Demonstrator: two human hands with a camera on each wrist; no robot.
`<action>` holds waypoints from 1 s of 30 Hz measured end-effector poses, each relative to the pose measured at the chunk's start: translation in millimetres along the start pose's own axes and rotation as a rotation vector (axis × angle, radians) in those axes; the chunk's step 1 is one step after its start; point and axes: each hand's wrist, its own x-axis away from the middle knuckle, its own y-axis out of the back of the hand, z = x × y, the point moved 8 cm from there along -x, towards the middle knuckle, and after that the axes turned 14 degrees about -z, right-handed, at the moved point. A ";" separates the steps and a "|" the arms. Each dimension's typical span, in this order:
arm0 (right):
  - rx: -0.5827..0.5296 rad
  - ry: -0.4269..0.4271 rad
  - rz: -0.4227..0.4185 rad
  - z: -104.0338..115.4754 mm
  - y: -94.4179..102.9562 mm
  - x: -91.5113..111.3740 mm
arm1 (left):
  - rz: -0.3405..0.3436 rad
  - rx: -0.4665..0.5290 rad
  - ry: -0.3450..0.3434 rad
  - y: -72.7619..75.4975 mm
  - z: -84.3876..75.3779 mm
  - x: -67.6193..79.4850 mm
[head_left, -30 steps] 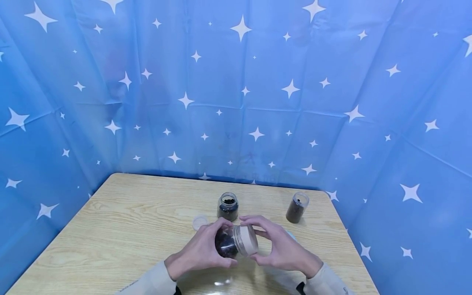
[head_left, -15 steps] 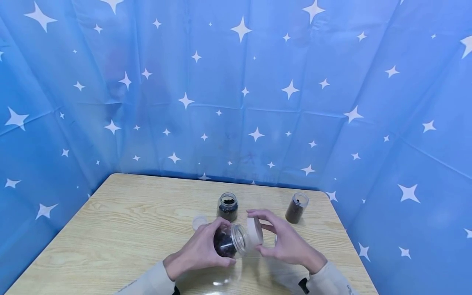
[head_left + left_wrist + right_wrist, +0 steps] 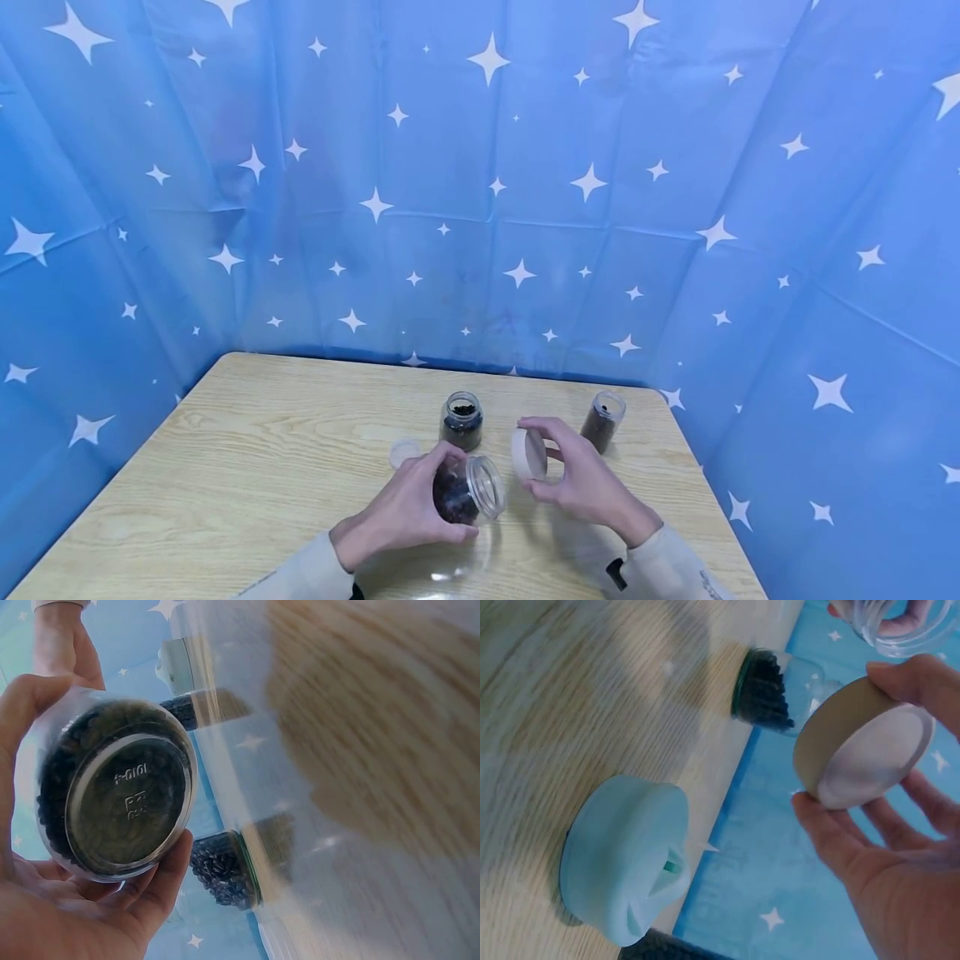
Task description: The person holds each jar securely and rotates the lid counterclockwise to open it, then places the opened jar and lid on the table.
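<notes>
My left hand grips a clear jar round its body. It is tilted, its uncovered mouth facing right, with dark bits inside. The left wrist view shows the jar's embossed base and fingers round its side. To the right, my right hand holds a beige round lid by its edge, apart from the jar's mouth. In the right wrist view the thumb and fingertips pinch the lid's rim, its pale inner side showing.
Behind the hands stands a lidless jar of dark grains. A tall clear container with dark contents is at the back right. A clear round lid lies left of the jar. A pale teal lid sits on the wooden table.
The beige lid has come off the jar's mouth and moved right with my right hand. My left hand keeps the jar in nearly the same place, now uncovered.
</notes>
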 end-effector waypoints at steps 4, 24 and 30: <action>0.055 -0.041 -0.013 -5.6 0.3 -1.6 | 0.000 -0.001 0.001 -0.1 -0.6 -0.3; 0.323 -0.080 0.043 -23.8 -19.7 3.5 | 0.016 0.016 0.009 -3.0 -0.9 3.5; 0.347 -0.068 0.079 -27.5 -25.1 5.0 | 0.020 0.014 0.018 -4.3 0.9 4.0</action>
